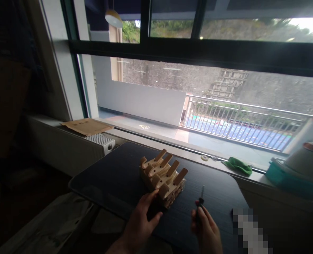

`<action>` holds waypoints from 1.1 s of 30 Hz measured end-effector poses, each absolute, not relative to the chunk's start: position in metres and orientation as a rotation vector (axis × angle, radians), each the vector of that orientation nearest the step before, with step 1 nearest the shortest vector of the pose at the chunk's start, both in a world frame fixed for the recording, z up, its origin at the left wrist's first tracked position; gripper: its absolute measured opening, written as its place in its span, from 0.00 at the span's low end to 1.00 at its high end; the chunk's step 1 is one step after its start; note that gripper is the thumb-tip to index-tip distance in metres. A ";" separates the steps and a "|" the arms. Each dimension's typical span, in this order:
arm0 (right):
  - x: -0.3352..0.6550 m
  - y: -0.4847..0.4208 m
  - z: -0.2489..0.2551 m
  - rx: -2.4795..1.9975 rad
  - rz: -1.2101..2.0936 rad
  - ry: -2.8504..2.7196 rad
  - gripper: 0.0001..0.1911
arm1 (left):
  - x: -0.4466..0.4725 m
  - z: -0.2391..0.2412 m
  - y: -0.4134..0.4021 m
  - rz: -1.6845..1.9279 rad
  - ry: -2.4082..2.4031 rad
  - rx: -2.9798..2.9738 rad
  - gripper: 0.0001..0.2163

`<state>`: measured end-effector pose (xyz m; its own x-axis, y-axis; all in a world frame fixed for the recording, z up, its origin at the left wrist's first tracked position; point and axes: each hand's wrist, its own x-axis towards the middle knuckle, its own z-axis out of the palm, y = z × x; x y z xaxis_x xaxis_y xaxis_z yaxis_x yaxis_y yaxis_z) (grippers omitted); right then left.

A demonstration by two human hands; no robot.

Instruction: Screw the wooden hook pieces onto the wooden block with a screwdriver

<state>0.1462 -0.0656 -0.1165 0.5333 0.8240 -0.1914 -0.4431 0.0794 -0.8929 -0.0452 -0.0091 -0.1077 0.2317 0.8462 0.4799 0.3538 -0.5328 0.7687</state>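
A light wooden piece (159,176) lies on the dark table, with several curved, hook-like parts along one side and several flat tabs sticking up along the other. Dark round holes show in its top. My left hand (143,215) reaches to its near end, fingertips touching the closest curved part, thumb held apart. To the right, my right hand (205,224) is closed around the dark handle of a screwdriver (201,201). Its thin metal shaft points up and away, apart from the wood.
The dark table (106,173) has rounded corners and stands against a window sill. On the sill are a brown paper envelope (86,126), a roll of tape (204,158), a green cloth (237,165) and a teal container (283,174). A pixelated patch covers the lower right.
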 end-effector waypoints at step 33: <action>0.183 0.009 -0.095 -1.199 0.986 -0.714 0.22 | -0.067 -0.054 0.152 0.663 0.728 1.217 0.28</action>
<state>0.1834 0.0088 -0.0950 0.4228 0.9050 -0.0470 -0.2379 0.0608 -0.9694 -0.0673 0.1516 -0.0536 0.6066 0.7830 -0.1375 -0.0636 0.2202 0.9734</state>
